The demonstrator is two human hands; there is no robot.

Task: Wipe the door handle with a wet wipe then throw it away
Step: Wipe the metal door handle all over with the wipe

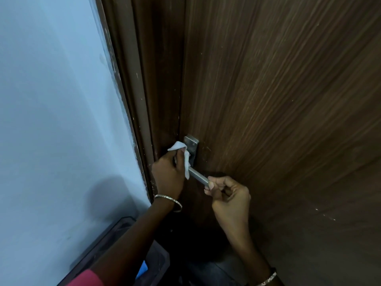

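Note:
A metal lever door handle (198, 177) sticks out from its steel backplate (192, 146) on a dark brown wooden door (278, 100). My left hand (168, 174) grips a white wet wipe (182, 154) and presses it against the handle where the lever meets the plate. My right hand (228, 196) pinches the free end of the lever between thumb and fingers. Part of the wipe is hidden inside my left fist.
A pale blue wall (57, 120) fills the left side, edged by the brown door frame (140, 89). A dark plastic bin (115, 244) stands below against the wall, near my left forearm.

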